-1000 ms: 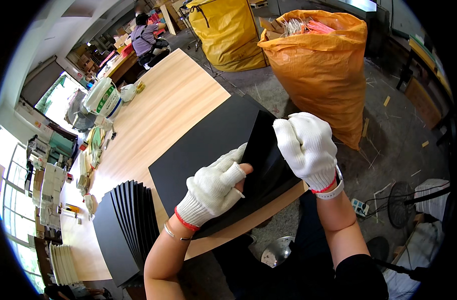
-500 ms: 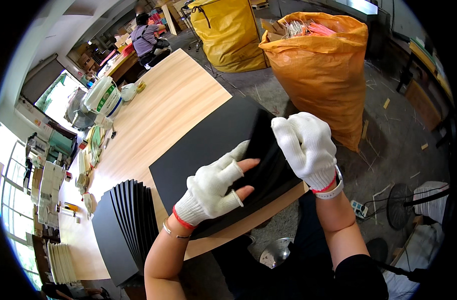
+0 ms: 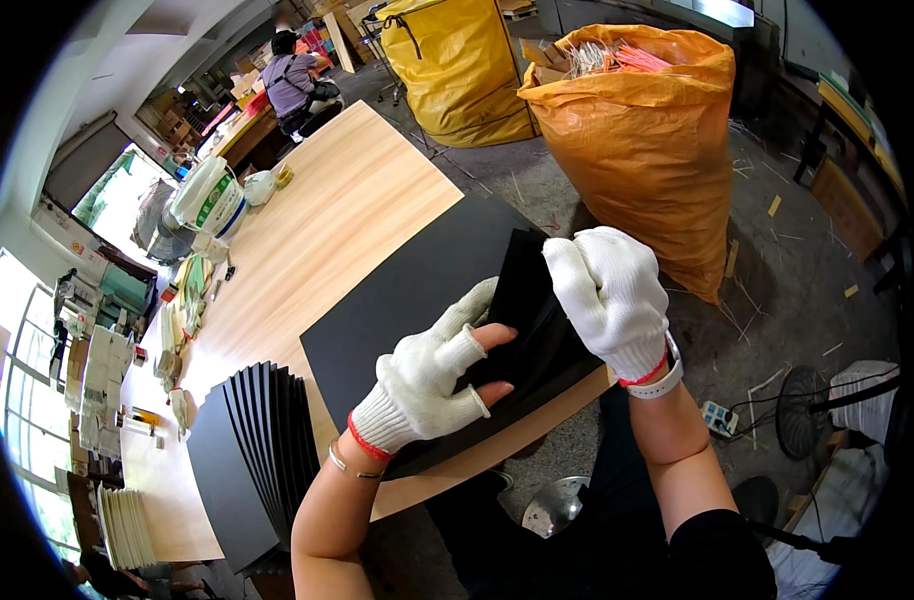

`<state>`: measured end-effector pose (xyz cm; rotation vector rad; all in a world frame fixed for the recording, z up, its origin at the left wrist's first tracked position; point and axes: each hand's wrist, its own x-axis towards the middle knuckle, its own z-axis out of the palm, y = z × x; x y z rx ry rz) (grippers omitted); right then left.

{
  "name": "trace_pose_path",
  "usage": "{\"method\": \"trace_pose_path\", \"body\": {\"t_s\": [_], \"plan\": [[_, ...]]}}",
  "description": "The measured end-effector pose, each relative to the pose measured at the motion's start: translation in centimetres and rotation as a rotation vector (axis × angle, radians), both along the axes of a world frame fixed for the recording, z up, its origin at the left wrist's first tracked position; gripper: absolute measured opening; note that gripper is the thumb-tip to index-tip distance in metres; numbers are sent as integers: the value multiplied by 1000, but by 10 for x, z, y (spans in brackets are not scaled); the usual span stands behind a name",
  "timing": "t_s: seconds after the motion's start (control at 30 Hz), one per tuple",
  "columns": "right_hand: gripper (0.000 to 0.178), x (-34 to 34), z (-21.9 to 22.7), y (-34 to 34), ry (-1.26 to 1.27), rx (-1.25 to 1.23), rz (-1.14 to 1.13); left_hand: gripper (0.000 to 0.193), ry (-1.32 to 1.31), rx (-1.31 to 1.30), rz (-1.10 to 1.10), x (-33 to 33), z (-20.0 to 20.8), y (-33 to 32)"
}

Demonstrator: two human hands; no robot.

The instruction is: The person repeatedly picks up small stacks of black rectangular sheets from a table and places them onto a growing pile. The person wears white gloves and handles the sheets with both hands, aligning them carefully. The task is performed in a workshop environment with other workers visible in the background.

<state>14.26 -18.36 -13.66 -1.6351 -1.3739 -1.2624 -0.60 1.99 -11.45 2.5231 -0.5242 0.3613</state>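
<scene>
Both my hands wear white knitted gloves with red cuffs. A stack of large black sheets (image 3: 407, 290) lies at the table's near right edge, with a narrow, darker raised flap (image 3: 517, 290) at its right side. My left hand (image 3: 432, 375) reaches over the stack, its bare thumb and index finger apart at the flap; the gloved finger's tip is hidden at the flap's left edge. My right hand (image 3: 612, 295) is closed at the flap's right side, fingers curled as if round its edge. The exact grip is hidden under the glove.
Black sheets (image 3: 252, 460) stand fanned at left on the wooden table (image 3: 327, 200). A white bucket (image 3: 210, 195) and gloves lie along the far left edge. Beyond the right hand stands an orange sack (image 3: 637, 150), beside a yellow bag (image 3: 457, 70). Another person (image 3: 292, 80) sits far back.
The raised flap, blurred before, now shows a sharper edge and stands nearly still. My right hand has shifted slightly left; my left hand stays almost in place.
</scene>
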Motion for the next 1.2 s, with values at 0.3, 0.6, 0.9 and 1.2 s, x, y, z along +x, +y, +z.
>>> {"method": "trace_pose_path", "body": {"t_s": [0.3, 0.6, 0.9, 1.2], "plan": [[27, 2, -4, -6, 65, -3, 94, 45, -38, 196, 23, 4, 2, -9], [32, -3, -5, -5, 223, -4, 111, 48, 40, 71, 73, 4, -1, 0], [31, -2, 3, -7, 65, -66, 122, 47, -44, 166, 21, 3, -2, -2], [15, -9, -1, -3, 247, -6, 82, 50, 26, 66, -38, 6, 2, 0]]}}
